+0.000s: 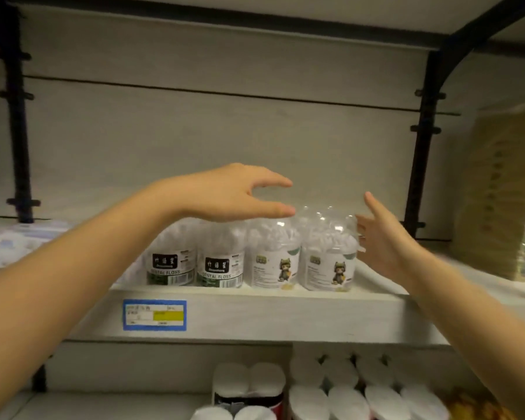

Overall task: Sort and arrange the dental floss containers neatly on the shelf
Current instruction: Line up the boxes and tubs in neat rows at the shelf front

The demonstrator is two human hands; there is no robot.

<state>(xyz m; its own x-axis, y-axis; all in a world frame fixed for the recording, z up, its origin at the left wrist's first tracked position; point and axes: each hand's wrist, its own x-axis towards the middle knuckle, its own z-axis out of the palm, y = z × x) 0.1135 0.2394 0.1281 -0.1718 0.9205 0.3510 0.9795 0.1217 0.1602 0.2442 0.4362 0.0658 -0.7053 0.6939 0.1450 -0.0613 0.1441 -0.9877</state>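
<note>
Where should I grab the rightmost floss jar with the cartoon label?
Probably from the right, around the rightmost floss jar's upright round body. That side faces open shelf, where the open right hand hovers; its left side presses against the neighbouring jar.

dim warm light | soft overall blur | glare on clear lids | bowed edges, worst 3 o'clock
</note>
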